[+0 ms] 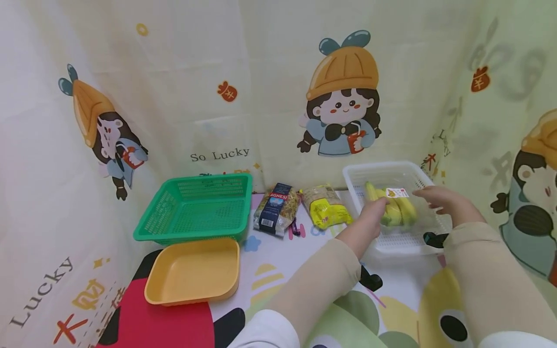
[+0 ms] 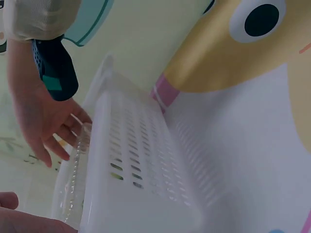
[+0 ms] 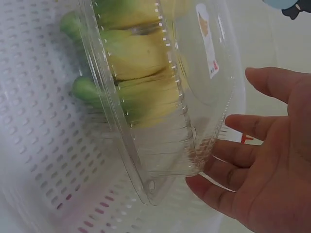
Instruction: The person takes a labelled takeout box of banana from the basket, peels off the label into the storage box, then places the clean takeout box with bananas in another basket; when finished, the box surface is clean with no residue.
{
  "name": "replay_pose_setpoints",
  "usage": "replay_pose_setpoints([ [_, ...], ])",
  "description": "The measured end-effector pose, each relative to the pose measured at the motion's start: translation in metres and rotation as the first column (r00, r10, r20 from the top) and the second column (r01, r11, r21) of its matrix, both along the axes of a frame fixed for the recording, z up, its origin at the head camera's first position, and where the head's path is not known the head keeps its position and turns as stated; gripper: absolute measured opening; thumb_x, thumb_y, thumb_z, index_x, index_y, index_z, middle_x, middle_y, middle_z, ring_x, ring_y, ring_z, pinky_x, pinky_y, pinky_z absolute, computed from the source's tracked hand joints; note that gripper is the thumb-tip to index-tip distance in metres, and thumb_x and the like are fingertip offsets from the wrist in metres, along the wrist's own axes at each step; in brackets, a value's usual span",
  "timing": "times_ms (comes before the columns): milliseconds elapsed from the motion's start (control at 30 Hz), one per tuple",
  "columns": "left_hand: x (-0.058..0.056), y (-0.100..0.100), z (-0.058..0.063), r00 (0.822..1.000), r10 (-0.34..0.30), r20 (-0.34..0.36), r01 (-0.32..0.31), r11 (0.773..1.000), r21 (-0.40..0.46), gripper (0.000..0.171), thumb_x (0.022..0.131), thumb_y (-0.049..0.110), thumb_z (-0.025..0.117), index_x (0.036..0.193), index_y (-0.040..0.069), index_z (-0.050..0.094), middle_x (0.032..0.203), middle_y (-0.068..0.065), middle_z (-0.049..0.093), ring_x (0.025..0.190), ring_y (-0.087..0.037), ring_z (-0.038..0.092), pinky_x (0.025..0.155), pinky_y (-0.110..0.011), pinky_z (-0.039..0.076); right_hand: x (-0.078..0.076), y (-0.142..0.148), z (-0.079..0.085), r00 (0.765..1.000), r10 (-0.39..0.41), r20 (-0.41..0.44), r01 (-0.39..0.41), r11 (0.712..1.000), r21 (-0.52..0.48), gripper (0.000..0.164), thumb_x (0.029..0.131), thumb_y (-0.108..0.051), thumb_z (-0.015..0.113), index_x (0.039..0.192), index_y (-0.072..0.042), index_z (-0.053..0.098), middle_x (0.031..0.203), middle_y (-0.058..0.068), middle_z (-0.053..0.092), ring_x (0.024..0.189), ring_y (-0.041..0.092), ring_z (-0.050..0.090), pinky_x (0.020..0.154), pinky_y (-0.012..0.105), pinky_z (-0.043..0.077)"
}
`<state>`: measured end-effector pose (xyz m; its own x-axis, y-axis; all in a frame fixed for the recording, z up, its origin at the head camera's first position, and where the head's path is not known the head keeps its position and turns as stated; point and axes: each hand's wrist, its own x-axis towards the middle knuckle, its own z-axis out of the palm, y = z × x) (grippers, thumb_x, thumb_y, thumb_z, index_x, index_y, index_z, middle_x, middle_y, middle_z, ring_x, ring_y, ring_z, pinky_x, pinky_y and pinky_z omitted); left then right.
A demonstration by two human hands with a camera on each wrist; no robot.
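Observation:
A clear plastic box of bananas (image 1: 402, 212) with a white label lies in the white perforated basket (image 1: 387, 249) at the right. In the right wrist view, the box (image 3: 146, 63) shows its ridged rim and the green banana ends. My right hand (image 1: 448, 203) is at its right end, fingers extended and spread, fingertips right at the box corner. At the left side of the box is my left hand (image 1: 370, 220), thumb toward the label; its other fingers are mostly hidden. The left wrist view shows my right hand (image 2: 46, 119) beyond the basket wall, fingers loose.
A green perforated basket (image 1: 196, 234) stands at the left, with a yellow-orange tray (image 1: 193, 273) in front of it. Between the baskets lie an AGNESI pasta bag (image 1: 277, 209) and a yellow food bag (image 1: 326, 207). A printed cloth (image 1: 261, 96) hangs behind and beside the table.

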<state>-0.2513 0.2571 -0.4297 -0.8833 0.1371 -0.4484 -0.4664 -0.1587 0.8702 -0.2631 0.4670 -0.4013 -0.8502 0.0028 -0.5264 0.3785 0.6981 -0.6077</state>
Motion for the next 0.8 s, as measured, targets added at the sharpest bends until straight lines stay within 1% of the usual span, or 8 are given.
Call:
replay_pose_setpoints([
  [100, -0.001, 0.002, -0.001, 1.0, 0.011, -0.006, -0.012, 0.999, -0.047, 0.055, 0.08, 0.019, 0.067, 0.129, -0.004, 0.053, 0.123, -0.012, 0.058, 0.119, -0.031, 0.054, 0.11, -0.052, 0.04, -0.004, -0.003, 0.0, 1.0, -0.014, 0.001, 0.014, 1.0, -0.012, 0.087, 0.104, -0.051, 0.026, 0.149, 0.016, -0.007, 0.153, 0.042, -0.003, 0.139, 0.061, 0.016, 0.111, 0.065, 0.031],
  [233, -0.002, 0.003, -0.003, 1.0, -0.004, 0.025, 0.006, 0.996, -0.088, 0.061, 0.08, 0.02, 0.068, 0.134, -0.004, 0.05, 0.128, -0.015, 0.057, 0.124, -0.034, 0.052, 0.111, -0.054, 0.038, -0.006, -0.006, -0.002, 0.998, -0.049, 0.051, 0.054, 0.992, -0.113, 0.091, 0.103, -0.055, 0.027, 0.149, 0.008, -0.019, 0.153, 0.038, -0.018, 0.141, 0.063, 0.004, 0.114, 0.069, 0.021],
  [333, -0.001, 0.003, -0.003, 0.999, -0.022, 0.045, 0.026, 0.995, -0.1, 0.058, 0.081, 0.021, 0.068, 0.131, -0.003, 0.053, 0.128, -0.015, 0.058, 0.125, -0.035, 0.052, 0.112, -0.057, 0.037, -0.007, -0.007, -0.005, 0.992, -0.089, 0.087, 0.104, 0.977, -0.186, 0.092, 0.102, -0.056, 0.028, 0.148, 0.001, -0.026, 0.152, 0.034, -0.028, 0.141, 0.063, -0.001, 0.115, 0.07, 0.018],
  [467, 0.001, 0.002, -0.002, 0.997, -0.061, 0.046, 0.066, 0.992, -0.107, 0.049, 0.082, 0.021, 0.069, 0.124, -0.001, 0.057, 0.122, -0.012, 0.06, 0.12, -0.031, 0.054, 0.111, -0.053, 0.039, -0.008, -0.007, -0.008, 0.989, -0.116, 0.089, 0.133, 0.965, -0.225, 0.089, 0.102, -0.054, 0.028, 0.15, 0.0, -0.024, 0.152, 0.034, -0.028, 0.141, 0.063, -0.002, 0.115, 0.07, 0.016],
  [567, 0.002, -0.001, 0.0, 0.995, -0.098, 0.035, 0.101, 0.988, -0.119, 0.047, 0.083, 0.021, 0.068, 0.124, -0.001, 0.058, 0.12, -0.009, 0.06, 0.118, -0.027, 0.055, 0.111, -0.05, 0.04, -0.009, -0.008, -0.005, 0.99, -0.117, 0.078, 0.132, 0.967, -0.219, 0.091, 0.102, -0.055, 0.029, 0.15, 0.003, -0.023, 0.152, 0.037, -0.024, 0.142, 0.062, -0.001, 0.115, 0.07, 0.017],
  [633, 0.003, -0.004, 0.003, 0.992, -0.124, 0.016, 0.125, 0.982, -0.14, 0.051, 0.083, 0.022, 0.068, 0.128, 0.001, 0.057, 0.125, -0.007, 0.059, 0.119, -0.025, 0.054, 0.111, -0.048, 0.04, -0.009, -0.009, 0.0, 0.991, -0.118, 0.068, 0.129, 0.97, -0.207, 0.095, 0.101, -0.058, 0.03, 0.15, 0.004, -0.022, 0.153, 0.04, -0.02, 0.143, 0.061, 0.001, 0.115, 0.069, 0.02],
  [733, 0.003, -0.009, 0.008, 0.987, -0.155, -0.042, 0.145, 0.973, -0.178, 0.058, 0.083, 0.024, 0.067, 0.136, 0.004, 0.055, 0.136, -0.006, 0.057, 0.126, -0.024, 0.052, 0.112, -0.046, 0.04, -0.009, -0.011, 0.011, 0.991, -0.124, 0.05, 0.131, 0.972, -0.196, 0.099, 0.099, -0.062, 0.032, 0.151, 0.003, -0.022, 0.154, 0.04, -0.016, 0.144, 0.059, 0.004, 0.113, 0.066, 0.028],
  [800, 0.002, -0.012, 0.012, 0.98, -0.178, -0.091, 0.157, 0.966, -0.204, 0.061, 0.084, 0.026, 0.066, 0.141, 0.008, 0.052, 0.143, -0.005, 0.053, 0.13, -0.024, 0.051, 0.112, -0.045, 0.04, -0.008, -0.012, 0.018, 0.991, -0.128, 0.038, 0.133, 0.97, -0.201, 0.101, 0.098, -0.064, 0.034, 0.151, 0.001, -0.022, 0.155, 0.04, -0.014, 0.144, 0.058, 0.007, 0.108, 0.063, 0.036],
])
